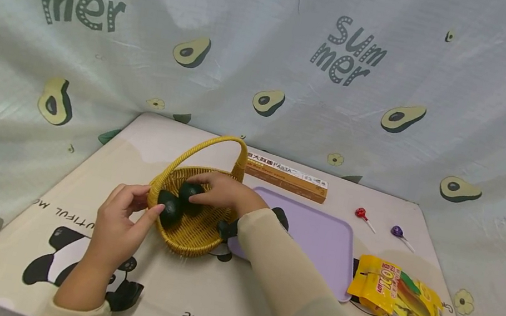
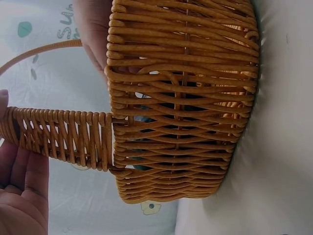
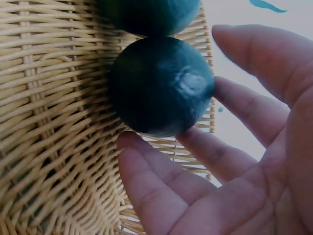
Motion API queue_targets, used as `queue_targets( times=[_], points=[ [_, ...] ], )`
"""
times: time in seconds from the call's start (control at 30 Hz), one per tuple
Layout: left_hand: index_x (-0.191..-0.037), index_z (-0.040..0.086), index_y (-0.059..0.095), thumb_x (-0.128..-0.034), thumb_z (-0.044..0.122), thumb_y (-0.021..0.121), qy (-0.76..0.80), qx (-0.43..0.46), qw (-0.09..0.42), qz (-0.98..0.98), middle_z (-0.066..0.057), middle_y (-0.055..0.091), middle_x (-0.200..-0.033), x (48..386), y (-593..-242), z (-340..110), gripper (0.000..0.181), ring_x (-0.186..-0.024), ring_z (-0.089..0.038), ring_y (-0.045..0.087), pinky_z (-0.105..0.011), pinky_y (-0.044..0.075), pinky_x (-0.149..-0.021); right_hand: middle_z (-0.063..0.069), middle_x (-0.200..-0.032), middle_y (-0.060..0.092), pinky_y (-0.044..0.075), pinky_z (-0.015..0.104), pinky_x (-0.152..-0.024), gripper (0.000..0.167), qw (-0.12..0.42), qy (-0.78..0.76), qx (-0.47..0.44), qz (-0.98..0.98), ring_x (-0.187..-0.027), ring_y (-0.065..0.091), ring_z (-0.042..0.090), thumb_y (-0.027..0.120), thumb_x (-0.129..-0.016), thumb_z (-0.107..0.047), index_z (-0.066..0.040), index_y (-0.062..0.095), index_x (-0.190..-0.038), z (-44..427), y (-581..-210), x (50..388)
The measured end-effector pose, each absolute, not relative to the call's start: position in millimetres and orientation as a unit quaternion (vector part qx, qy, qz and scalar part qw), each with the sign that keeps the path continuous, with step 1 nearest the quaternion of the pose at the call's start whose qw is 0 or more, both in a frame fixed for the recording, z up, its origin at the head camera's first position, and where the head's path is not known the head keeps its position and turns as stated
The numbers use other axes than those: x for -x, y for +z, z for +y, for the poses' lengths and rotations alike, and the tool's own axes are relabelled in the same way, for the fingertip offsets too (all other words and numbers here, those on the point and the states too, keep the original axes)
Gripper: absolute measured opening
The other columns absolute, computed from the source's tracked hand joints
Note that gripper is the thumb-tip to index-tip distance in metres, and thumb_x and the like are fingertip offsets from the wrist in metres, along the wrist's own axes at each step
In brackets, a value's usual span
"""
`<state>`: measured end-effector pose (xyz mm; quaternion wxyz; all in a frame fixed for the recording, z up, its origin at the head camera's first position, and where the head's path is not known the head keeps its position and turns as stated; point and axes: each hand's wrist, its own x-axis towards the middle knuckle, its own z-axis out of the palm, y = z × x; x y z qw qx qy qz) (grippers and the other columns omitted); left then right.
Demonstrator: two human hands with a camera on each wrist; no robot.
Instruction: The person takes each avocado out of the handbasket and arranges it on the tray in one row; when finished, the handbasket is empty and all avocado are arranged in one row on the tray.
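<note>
A yellow wicker basket (image 1: pixel 189 245) with a tall arched handle stands on the table, two dark green avocados inside at its left. My left hand (image 1: pixel 122 220) grips the base of the basket handle (image 2: pixel 58 137) between thumb and fingers. Reaching into the basket, my right hand (image 1: pixel 222 191) is at the farther avocado (image 3: pixel 161 85). In the right wrist view its fingertips touch the fruit's side and underside, while the thumb stands apart from it. The nearer avocado (image 1: pixel 170 210) lies against the basket wall by my left thumb.
Right of the basket lies a lilac tray (image 1: pixel 326 244), partly behind my right forearm. A pasta box (image 1: pixel 287 178) lies behind it. Red (image 1: pixel 361 213) and purple (image 1: pixel 397 231) lollipops and a yellow candy bag (image 1: pixel 400 302) are on the right. A printed cloth (image 1: pixel 236 25) hangs behind.
</note>
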<state>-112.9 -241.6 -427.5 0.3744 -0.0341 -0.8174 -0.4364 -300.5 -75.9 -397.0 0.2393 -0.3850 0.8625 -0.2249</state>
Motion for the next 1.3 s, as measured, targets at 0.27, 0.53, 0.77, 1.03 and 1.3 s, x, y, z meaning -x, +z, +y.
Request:
queue_targets(
  times=[0.27, 0.53, 0.77, 1.03, 1.3],
  points=[
    [-0.120, -0.002, 0.065, -0.0846, -0.003, 0.081, -0.430, 0.033, 0.373, -0.822, -0.010, 0.061, -0.105, 113.4, -427.7, -242.6, 0.039, -0.099, 0.003, 0.058, -0.002, 0.049, -0.091, -0.002, -0.148, 0.057, 0.044, 0.041, -0.117, 0.048, 0.249, -0.241, 0.380, 0.858, -0.135, 0.052, 0.018, 0.071, -0.098, -0.030, -0.029, 0.060, -0.144, -81.7, -400.9, 304.3],
    [-0.120, -0.002, 0.065, -0.0850, -0.002, 0.081, -0.435, 0.026, 0.364, -0.823, -0.009, 0.061, -0.104, 113.5, -428.5, -241.3, 0.038, -0.099, 0.003, 0.058, -0.003, 0.049, -0.091, 0.002, -0.139, 0.061, 0.054, 0.031, -0.102, 0.039, 0.252, -0.263, 0.378, 0.851, -0.124, 0.058, 0.018, 0.073, -0.097, -0.028, -0.019, 0.063, -0.134, -86.8, -402.4, 305.2],
    [-0.118, -0.003, 0.065, -0.0833, -0.004, 0.081, -0.433, 0.034, 0.372, -0.820, -0.010, 0.061, -0.103, 114.4, -427.9, -240.9, 0.038, -0.097, 0.003, 0.058, -0.003, 0.049, -0.090, 0.003, -0.123, 0.059, 0.056, 0.025, -0.074, 0.028, 0.270, -0.279, 0.353, 0.851, -0.098, 0.059, 0.018, 0.076, -0.094, -0.019, -0.019, 0.060, -0.118, -86.6, -402.4, 304.1],
    [-0.118, -0.003, 0.065, -0.0827, -0.005, 0.081, -0.426, 0.041, 0.381, -0.820, -0.011, 0.061, -0.102, 115.1, -428.7, -242.9, 0.039, -0.097, 0.002, 0.058, -0.002, 0.049, -0.089, 0.001, -0.138, 0.059, 0.051, 0.035, -0.103, 0.043, 0.260, -0.247, 0.360, 0.862, -0.117, 0.056, 0.017, 0.075, -0.094, -0.025, -0.024, 0.061, -0.135, -85.7, -403.1, 306.2],
    [-0.118, -0.004, 0.065, -0.0826, -0.005, 0.081, -0.421, 0.043, 0.385, -0.820, -0.011, 0.061, -0.102, 114.3, -429.3, -243.6, 0.039, -0.097, 0.003, 0.058, -0.002, 0.049, -0.089, 0.002, -0.149, 0.054, 0.047, 0.040, -0.112, 0.051, 0.269, -0.243, 0.359, 0.860, -0.127, 0.053, 0.018, 0.076, -0.093, -0.024, -0.025, 0.061, -0.141, -83.3, -404.7, 305.8]
  ],
)
